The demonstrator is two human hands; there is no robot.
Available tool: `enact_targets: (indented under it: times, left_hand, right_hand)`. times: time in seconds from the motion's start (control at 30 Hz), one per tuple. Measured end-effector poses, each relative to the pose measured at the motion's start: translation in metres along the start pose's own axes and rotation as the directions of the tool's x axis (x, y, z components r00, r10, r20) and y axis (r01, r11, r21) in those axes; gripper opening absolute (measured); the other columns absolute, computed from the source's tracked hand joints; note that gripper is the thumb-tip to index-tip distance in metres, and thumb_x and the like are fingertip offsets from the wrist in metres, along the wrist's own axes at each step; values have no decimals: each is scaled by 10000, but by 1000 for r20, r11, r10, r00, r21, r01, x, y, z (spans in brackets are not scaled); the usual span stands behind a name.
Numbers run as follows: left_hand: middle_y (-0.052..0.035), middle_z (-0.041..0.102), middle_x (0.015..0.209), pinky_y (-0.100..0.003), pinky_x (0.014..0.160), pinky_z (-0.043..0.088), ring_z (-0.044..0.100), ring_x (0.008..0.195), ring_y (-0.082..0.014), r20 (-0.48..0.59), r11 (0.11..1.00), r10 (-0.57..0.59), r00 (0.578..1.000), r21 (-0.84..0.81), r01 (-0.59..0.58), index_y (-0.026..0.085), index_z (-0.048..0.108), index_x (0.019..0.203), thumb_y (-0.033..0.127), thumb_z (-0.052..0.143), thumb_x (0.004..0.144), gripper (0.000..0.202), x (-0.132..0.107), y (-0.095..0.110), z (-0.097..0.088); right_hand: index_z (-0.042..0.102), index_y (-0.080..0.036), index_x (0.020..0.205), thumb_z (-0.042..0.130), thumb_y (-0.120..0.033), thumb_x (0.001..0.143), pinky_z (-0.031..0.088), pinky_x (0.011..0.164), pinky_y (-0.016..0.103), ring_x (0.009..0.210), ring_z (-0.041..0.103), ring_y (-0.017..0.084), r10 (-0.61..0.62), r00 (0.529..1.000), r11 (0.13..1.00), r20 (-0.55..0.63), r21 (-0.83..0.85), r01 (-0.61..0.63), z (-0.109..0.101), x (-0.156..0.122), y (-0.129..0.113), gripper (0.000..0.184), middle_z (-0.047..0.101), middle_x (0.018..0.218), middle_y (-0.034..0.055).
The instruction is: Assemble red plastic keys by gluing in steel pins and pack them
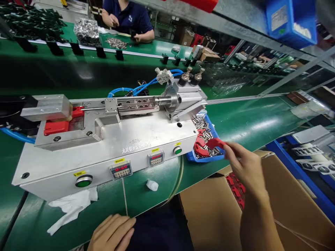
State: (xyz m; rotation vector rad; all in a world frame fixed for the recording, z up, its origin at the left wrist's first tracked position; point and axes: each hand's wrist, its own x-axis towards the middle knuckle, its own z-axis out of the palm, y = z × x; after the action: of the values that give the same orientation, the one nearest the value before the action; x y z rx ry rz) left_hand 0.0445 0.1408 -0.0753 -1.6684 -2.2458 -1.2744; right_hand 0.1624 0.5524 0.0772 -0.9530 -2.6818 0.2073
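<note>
Left hand (111, 233), palm hidden so I cannot tell its grip, lies near the green bench (104, 205) while the right hand (246, 165) pinches a red part (216, 143) by the blue bin (205, 159), where a loose hold could drop it among metal pins (201, 122).

Factory assembly workshop around me.
On my green desk (240, 122) stands a push-button machine (146, 130); opposite, a co-worker (128, 17) is beside heaped metal parts (116, 43).

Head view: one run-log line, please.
right hand: holding red part, over blue bin; left hand: at bench edge; machine: second red part at metal block
</note>
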Motion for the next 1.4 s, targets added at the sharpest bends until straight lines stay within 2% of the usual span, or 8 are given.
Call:
enact_targets:
  times: [0.07,0.2,0.37,0.6,0.7,0.83,1.23,1.4]
  left_hand:
    - [-80,796,1074,-266,867,625,790,872,-188,-11,982,-150,989,-119,147,208,673,1325,189,573,1069,275,15,12,6]
    - [-137,739,1197,-312,868,629,763,887,-198,72,902,-262,962,-337,271,176,532,1486,566,495,1106,546,46,26,10]
    - [-33,645,757,-265,623,489,605,649,-162,166,831,-327,931,-418,366,174,634,917,509,461,1125,431,50,16,-6]
    - [-69,703,922,-268,761,531,665,841,-195,85,474,-738,670,-641,603,164,790,1011,491,662,1050,354,18,-8,-33]
    - [-85,681,961,-281,761,533,645,874,-207,77,419,-774,628,-681,601,166,832,1038,494,692,1025,357,19,-14,-35]
    - [-50,664,845,-248,669,495,598,744,-166,144,297,-813,565,-731,614,147,809,1025,513,741,986,374,26,-10,-32]
    - [-10,742,872,-183,691,538,653,728,-121,66,289,-818,571,-811,508,183,755,1053,317,773,975,157,32,2,-34]
    - [-14,724,847,-200,670,531,626,696,-126,44,300,-830,557,-805,512,170,746,1044,357,769,975,201,30,2,-36]
  right_hand:
    - [775,-242,1134,592,-372,1076,502,547,280,610,698,183,-243,969,940,-49,235,247,-12,-22,-27,232,777,808,31]
    - [745,-251,1130,648,-256,1068,577,650,248,672,733,145,-697,712,622,84,564,543,11,-51,-95,115,789,818,-5]
    - [715,-215,1139,578,-190,1097,595,741,253,674,733,126,-790,609,486,72,680,549,60,-60,-142,145,796,853,0]
    - [718,-267,1197,747,-266,998,583,672,302,724,680,185,-412,911,674,21,680,289,84,-61,-121,201,722,888,32]
    - [692,-272,1326,805,-385,952,602,672,331,788,684,213,-403,902,702,152,684,198,111,-71,-125,407,713,997,60]
    - [748,-274,1160,741,-348,987,631,805,394,963,723,261,-385,915,699,122,686,203,138,-88,-140,188,725,1090,89]
    - [640,-276,1269,634,-271,1049,629,920,440,1118,730,271,-395,895,390,207,920,-41,128,-101,-175,220,711,1221,108]
    - [698,-244,1160,676,-319,1026,609,742,359,867,718,237,-441,865,451,240,892,-17,127,-101,-182,156,734,987,76]
